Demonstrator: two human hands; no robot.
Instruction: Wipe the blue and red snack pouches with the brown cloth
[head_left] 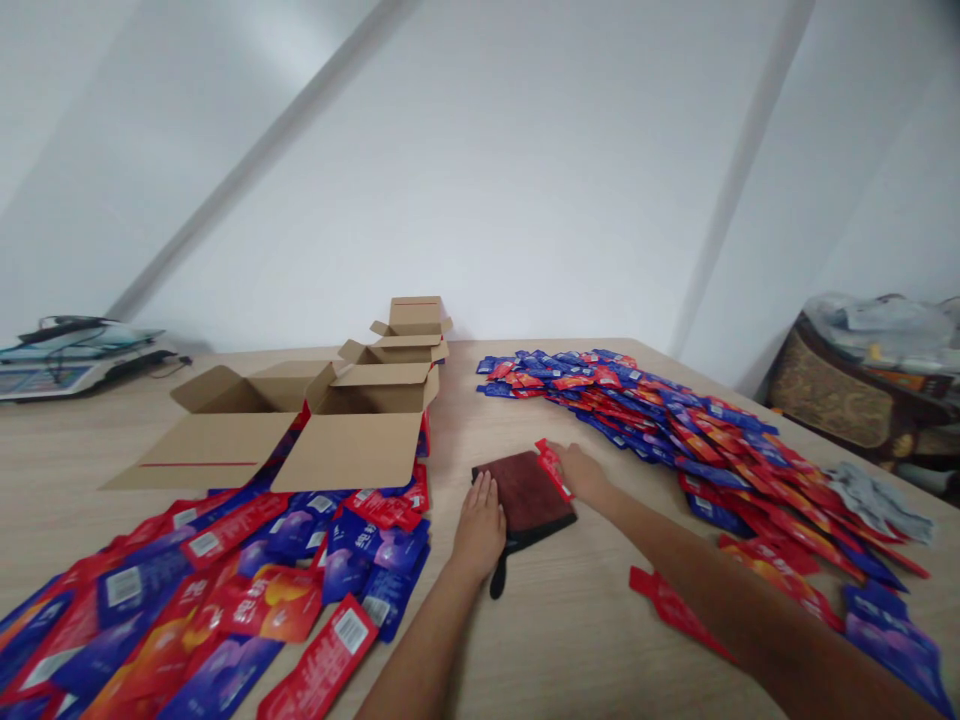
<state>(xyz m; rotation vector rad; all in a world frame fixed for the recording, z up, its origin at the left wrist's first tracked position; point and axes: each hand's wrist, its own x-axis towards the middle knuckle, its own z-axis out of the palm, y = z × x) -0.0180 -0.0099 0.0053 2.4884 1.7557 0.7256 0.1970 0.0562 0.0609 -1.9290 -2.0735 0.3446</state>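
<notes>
Where right fingers touch, red packet, overlapping maroon cloth

From my remote seat I see a smooth, pale wall filling the view at twelve o'clock. One grey band slants up it at ten o'clock; another leans at two. High at eleven o'clock I catch a soft bright glow. A light wood-grained table spreads across six o'clock. At three o'clock I make out brown furniture with a patterned panel and a dark, curved edge.
</notes>
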